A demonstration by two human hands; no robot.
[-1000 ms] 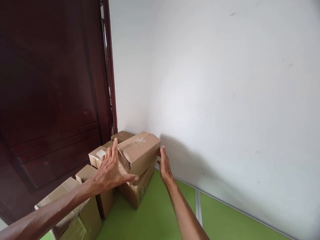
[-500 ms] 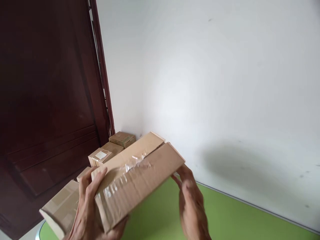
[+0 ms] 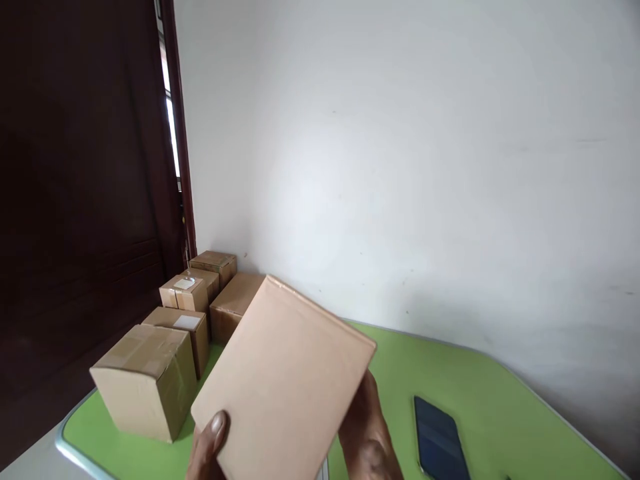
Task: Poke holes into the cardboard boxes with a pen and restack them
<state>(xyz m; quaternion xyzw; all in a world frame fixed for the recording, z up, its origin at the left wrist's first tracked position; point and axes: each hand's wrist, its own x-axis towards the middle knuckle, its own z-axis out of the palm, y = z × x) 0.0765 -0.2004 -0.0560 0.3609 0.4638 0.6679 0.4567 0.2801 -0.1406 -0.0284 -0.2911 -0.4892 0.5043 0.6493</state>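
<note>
Box [image 3: 285, 380] is held tilted over desk [image 3: 415, 360], between both hands. Near-left corner is clamped by left grip [image 3: 207, 445], thumb on face; right side is backed by right grip [image 3: 369, 433], fingers hidden, closure unclear. Long axis can't be told.

Boxes [image 3: 160, 343] at left on table [image 3: 490, 413], phone [image 3: 440, 437] at right, held carton [image 3: 287, 380] between, wall [image 3: 400, 167] behind

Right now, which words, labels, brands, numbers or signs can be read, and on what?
No readable text.
Farther white label, on a small box: too small to read.
Nearer white label, on another box: likewise.
Held box: no print on the visible face.
</note>
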